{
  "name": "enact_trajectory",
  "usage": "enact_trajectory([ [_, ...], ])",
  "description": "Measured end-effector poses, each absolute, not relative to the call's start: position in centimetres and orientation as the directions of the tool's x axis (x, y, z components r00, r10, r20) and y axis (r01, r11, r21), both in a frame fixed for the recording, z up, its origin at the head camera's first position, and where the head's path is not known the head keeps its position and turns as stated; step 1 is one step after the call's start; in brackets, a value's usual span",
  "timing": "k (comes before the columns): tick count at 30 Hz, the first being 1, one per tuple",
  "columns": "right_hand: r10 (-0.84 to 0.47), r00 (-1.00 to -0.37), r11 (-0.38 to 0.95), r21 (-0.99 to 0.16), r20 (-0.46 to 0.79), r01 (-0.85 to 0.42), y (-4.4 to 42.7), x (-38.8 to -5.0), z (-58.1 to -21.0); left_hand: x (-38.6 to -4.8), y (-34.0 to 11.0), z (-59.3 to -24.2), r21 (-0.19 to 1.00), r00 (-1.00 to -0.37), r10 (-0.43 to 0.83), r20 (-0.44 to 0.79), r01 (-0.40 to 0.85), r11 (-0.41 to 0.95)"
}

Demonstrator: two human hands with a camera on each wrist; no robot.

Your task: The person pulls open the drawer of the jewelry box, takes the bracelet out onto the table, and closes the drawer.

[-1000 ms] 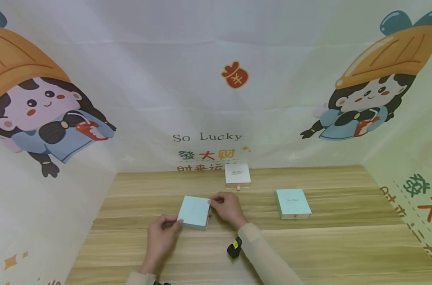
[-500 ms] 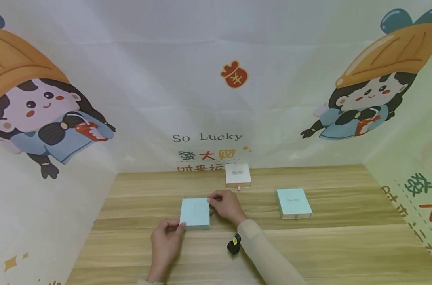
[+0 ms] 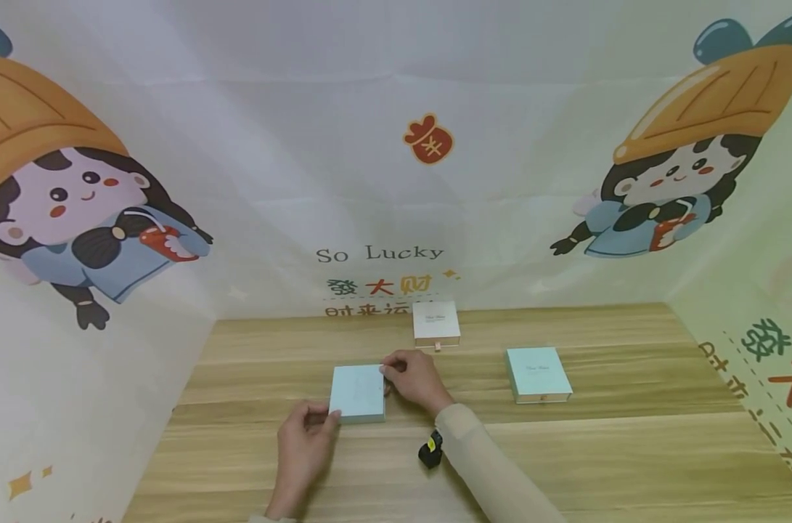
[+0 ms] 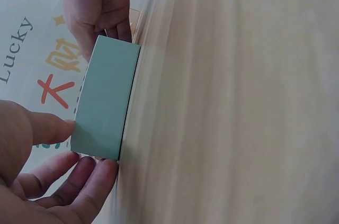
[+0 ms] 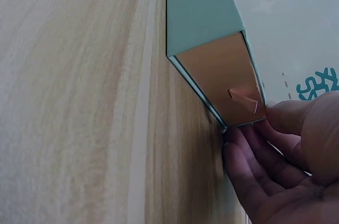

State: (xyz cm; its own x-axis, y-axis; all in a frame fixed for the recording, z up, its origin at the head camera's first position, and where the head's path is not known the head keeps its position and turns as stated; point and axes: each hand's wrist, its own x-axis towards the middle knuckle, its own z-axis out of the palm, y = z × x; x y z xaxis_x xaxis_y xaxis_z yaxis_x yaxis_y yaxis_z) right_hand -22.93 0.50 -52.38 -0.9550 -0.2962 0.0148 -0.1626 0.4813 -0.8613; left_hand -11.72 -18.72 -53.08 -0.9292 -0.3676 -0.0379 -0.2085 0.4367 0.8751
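Observation:
A light-blue square box (image 3: 357, 392) lies on the wooden table between both hands. The left hand (image 3: 306, 443) grips its near left corner; in the left wrist view the thumb is on top of the box (image 4: 105, 97) and fingertips are at its end and lower edge. The right hand (image 3: 417, 379) pinches the far right corner. In the right wrist view, the copper-coloured drawer face (image 5: 222, 78) with a small ribbon tab shows, and the right hand's (image 5: 286, 155) thumb and fingers hold the corner beside it.
A white box (image 3: 435, 323) stands at the table's back edge, beyond the right hand. Another light-blue box (image 3: 538, 374) lies to the right. Printed cloth walls (image 3: 291, 145) rise behind and beside the wooden table (image 3: 598, 457).
Over the past second the box has turned slightly and shifted a little right, squaring up with the table's front. The left hand has moved right with it; both hands keep their hold.

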Motion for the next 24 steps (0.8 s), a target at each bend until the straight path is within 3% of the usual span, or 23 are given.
enact_trajectory([
  [15, -0.33, -0.944, 0.52, -0.831, 0.015, -0.195, 1.1, -23.4, -51.7, -12.4, -19.6, -52.3, 0.851, -0.947, -0.312, -0.075, -0.224, 0.474],
  [24, -0.364, -0.931, 0.511, -0.838, -0.011, -0.19, 2.4, -23.5, -51.8, -13.4, -20.3, -51.6, 0.83, -0.98, -0.19, 0.058, -0.059, 0.554],
])
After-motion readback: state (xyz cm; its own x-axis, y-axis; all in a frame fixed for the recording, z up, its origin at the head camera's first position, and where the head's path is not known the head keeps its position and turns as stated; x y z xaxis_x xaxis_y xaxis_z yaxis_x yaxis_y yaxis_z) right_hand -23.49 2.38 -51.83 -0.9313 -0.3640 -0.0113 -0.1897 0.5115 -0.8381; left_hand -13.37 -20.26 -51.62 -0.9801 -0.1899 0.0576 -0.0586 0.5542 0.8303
